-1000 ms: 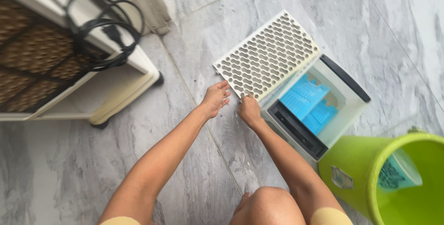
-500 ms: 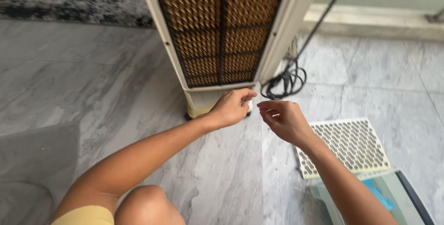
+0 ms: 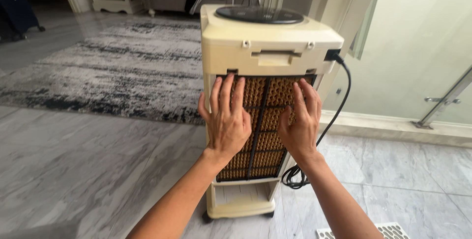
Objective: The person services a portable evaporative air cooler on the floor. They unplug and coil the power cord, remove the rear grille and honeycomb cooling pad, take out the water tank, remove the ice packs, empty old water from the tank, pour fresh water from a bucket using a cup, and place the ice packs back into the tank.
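Both hands flat on the back of the cooler. Left hand (image 3: 227, 121) spread open, palm pressed on the brown honeycomb pad (image 3: 268, 136), fingertips up at the pad's top edge just under the cream casing; it grips nothing, only bears against the surface. Right hand (image 3: 301, 121) the same on the other side of the dark centre bar: fingers splayed, lying flat, nothing closed in it. Placed as a pair, high and level, they look set to press or steady the pad evenly in its frame, though that is my reading. The air cooler (image 3: 268, 42) stands upright on small wheels on the grey marble floor (image 3: 88, 170), its back panel facing us, round dark control panel (image 3: 259, 15) on top. A black power cord (image 3: 339, 101) runs from the upper right corner down to a loose coil by the base. A white perforated grille (image 3: 378, 231) lies on the floor at lower right, well apart from the hands. Grey patterned rug (image 3: 108, 72) behind; glass railing (image 3: 442, 101) at right.
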Demonstrator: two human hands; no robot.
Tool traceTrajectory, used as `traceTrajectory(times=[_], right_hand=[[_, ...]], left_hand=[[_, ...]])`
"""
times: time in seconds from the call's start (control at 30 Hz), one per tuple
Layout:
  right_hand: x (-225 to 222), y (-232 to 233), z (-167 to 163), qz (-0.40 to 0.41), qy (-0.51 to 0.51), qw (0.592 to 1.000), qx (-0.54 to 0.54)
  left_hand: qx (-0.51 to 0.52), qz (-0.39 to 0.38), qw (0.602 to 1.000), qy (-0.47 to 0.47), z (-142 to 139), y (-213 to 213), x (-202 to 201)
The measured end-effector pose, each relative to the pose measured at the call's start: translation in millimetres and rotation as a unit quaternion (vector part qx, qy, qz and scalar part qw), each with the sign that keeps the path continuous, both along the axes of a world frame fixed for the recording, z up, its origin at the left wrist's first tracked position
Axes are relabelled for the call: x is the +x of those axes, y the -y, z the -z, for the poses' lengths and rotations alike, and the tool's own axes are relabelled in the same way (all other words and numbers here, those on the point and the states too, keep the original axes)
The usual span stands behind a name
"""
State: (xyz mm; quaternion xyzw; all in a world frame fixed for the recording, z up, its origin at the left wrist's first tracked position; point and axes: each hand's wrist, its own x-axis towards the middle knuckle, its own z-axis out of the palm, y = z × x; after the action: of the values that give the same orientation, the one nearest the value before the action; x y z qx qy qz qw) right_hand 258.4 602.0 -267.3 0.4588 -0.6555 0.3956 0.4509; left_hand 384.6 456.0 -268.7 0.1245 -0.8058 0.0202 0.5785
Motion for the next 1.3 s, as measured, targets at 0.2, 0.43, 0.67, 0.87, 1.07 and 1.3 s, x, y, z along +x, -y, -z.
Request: traceTrajectory(times=[0.2,0.43,0.67,0.87,1.07,1.3], right_hand=[[-23.5,12.6,-0.6,0.059,-0.052,0.997,0.009],[-29.4,14.4,0.4,0.122,-0.049,0.991,0.012],[-41.0,16.4,-4.8,0.164,-0.047,0.985,0.003],[-40.4,21.6,-1.5,0.152,-0.025,0.988,-0.015],[-38.5,15.2,15.8,0.042,-0.002,0.998,-0.038],[-19.3,21.7,30.6,0.035,0.012,0.995,-0.095]], left_hand=[[-0.022,-0.032,0.999,0.008,7.4,19.6,-12.9],[-0.040,-0.050,0.998,-0.013,9.0,24.7,-21.2],[-0.023,-0.057,0.996,-0.067,12.2,20.8,-42.3],[0.020,-0.087,0.990,-0.108,11.8,10.3,-58.5],[0.087,-0.006,0.982,-0.167,22.6,6.1,-39.9],[0.115,-0.029,0.977,-0.178,35.7,-2.8,-34.9]])
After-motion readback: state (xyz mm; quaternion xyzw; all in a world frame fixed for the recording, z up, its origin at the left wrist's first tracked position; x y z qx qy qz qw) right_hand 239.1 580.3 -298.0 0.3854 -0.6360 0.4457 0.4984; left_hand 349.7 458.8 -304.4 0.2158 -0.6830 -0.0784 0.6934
